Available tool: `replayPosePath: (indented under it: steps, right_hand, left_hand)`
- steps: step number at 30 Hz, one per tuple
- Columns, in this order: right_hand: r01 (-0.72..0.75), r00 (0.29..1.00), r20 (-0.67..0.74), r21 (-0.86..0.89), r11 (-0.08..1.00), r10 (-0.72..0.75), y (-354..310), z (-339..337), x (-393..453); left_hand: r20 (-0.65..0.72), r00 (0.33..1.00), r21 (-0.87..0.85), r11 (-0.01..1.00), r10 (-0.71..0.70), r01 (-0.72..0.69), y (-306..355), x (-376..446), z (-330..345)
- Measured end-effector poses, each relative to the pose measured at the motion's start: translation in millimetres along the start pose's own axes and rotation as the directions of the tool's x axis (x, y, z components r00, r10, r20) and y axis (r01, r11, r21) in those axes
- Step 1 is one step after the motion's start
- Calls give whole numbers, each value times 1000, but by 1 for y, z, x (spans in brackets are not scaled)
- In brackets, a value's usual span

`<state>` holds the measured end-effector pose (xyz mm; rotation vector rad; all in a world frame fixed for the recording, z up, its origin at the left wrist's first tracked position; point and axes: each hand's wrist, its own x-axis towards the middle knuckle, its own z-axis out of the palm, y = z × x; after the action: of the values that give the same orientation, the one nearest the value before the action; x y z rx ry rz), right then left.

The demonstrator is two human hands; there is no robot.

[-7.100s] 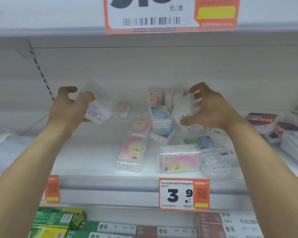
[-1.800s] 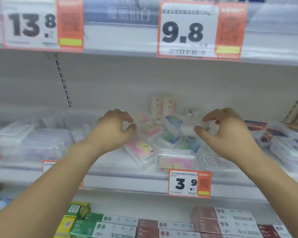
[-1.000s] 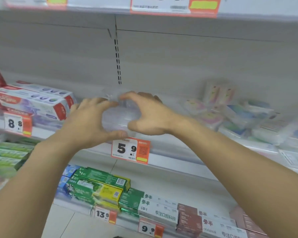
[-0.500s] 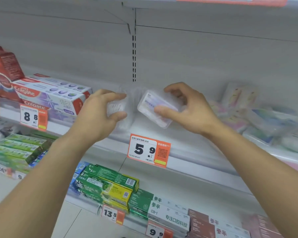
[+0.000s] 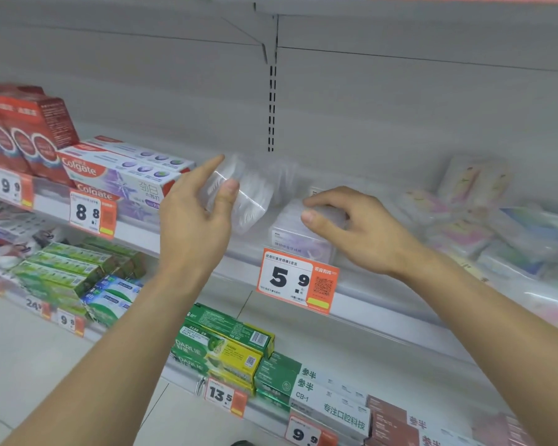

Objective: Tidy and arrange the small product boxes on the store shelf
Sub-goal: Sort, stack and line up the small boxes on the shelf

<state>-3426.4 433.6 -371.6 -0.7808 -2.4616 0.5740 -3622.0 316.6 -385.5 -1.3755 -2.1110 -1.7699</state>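
**Two clear boxes at the 5.9 slot: one set down, one still aloft**

The lavender-labelled clear box point(image 5: 298, 233) lies on the middle shelf point(image 5: 384, 304), directly behind the 5.9 price tag point(image 5: 298, 280). Its long axis runs roughly along the shelf front, label face toward the aisle. The right hand point(image 5: 351, 226) lies over its top right portion, thumb at the front edge and fingers curled over the top; the hand pinches the box rather than merely resting on it, as far as the blur allows.

The second clear box point(image 5: 239, 194) is up and to the left of the first, off the shelf surface, tilted, with its long axis running from upper left down toward lower right. The left hand point(image 5: 195, 220) holds it: thumb pressed on the near face, index finger extended along the upper edge. Its lower right corner sits just beside the placed box; whether the two touch cannot be told.

Judgement: the coming move is to seat the held box next to the placed one. The free slot lies to the left of the placed box, directly beneath the left hand, so the left hand is the nearer. The box needs levelling until its long axis matches its neighbour.

Further out: Colgate cartons point(image 5: 123, 175) stand to the left on the same shelf, and a blurred heap of pastel boxes point(image 5: 471, 214) to the right.
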Motion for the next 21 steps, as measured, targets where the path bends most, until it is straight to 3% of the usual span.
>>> replayPosePath:
  steps: [5, 10, 13, 15, 18, 21]
  right_hand:
    - [50, 988, -152, 121, 991, -32, -15, -6, 12]
    - [57, 997, -61, 192, 980, -46, -31, -11, 25]
    - [83, 996, -3, 340, 937, -87, -38, -11, 28]
    - [103, 994, -60, 393, 914, -87, -43, -7, 29]
    - [93, 985, -169, 351, 932, -35, -48, -6, 31]
    - [84, 987, -157, 357, 930, -29, -47, -9, 28]
  left_hand:
    - [-65, 997, -177, 984, -50, 38, 10, 2, 1]
    - [-8, 962, -531, 817, -273, 227, 22, 4, 7]
    - [32, 922, -541, 769, -385, 340, 29, 9, 8]
    - [111, 916, -546, 747, -385, 380, 31, 10, 8]
    - [117, 950, -505, 806, -291, 309, 32, 5, 8]
    - [69, 957, -536, 798, -282, 274, 27, 5, 6]
